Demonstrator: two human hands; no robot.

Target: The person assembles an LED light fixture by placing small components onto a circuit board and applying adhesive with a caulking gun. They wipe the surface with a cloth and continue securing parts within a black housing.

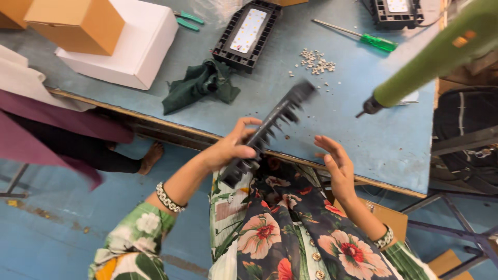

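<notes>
My left hand [232, 147] grips a long black finned housing [272, 127] near its lower end and holds it tilted over the table's front edge; its upper end is blurred. My right hand [336, 163] is open just to the right of the housing, fingers spread, not touching it. A green powered screwdriver [436, 54] hangs from the upper right, its bit pointing down at the blue table [363, 124].
On the table lie a green cloth [199, 85], a black light unit with a pale panel [248, 32], a pile of small screws [316, 62], a green-handled screwdriver [363, 37], green-handled pliers [188, 19], and white [140, 49] and brown [78, 23] boxes. Another person's foot [150, 155] shows under the table.
</notes>
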